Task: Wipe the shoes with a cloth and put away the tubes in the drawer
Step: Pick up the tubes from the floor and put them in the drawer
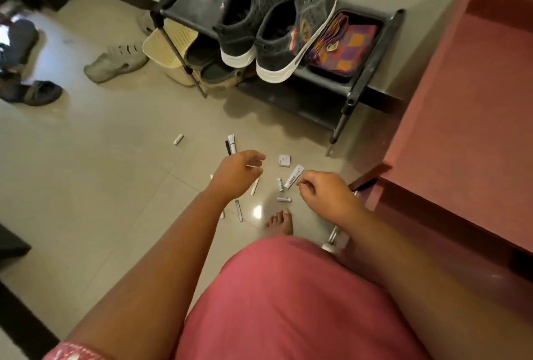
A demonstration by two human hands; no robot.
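Two dark grey shoes [253, 13] [297, 33] with white soles stand on the top shelf of a black shoe rack [372, 51]. A colourful checked cloth [349, 42] lies beside them in a black tray. Several small white tubes lie scattered on the tiled floor, among them a far-left tube [178, 139], a long tube [294, 176] and a short tube [284, 199]. My left hand [239, 175] hovers above them, fingers loosely curled and holding nothing. My right hand [326, 195] hangs with fingers curled in beside the long tube. An open reddish-brown drawer [476, 85] is at the right.
A beige basket [170, 48] and brown sandals [213, 65] sit under the rack. Grey clogs [115, 64] and dark sandals [34, 93] lie on the floor at the left. My bare foot [279, 221] stands by the tubes. A small white box [284, 161] and a black pen [227, 147] lie among them.
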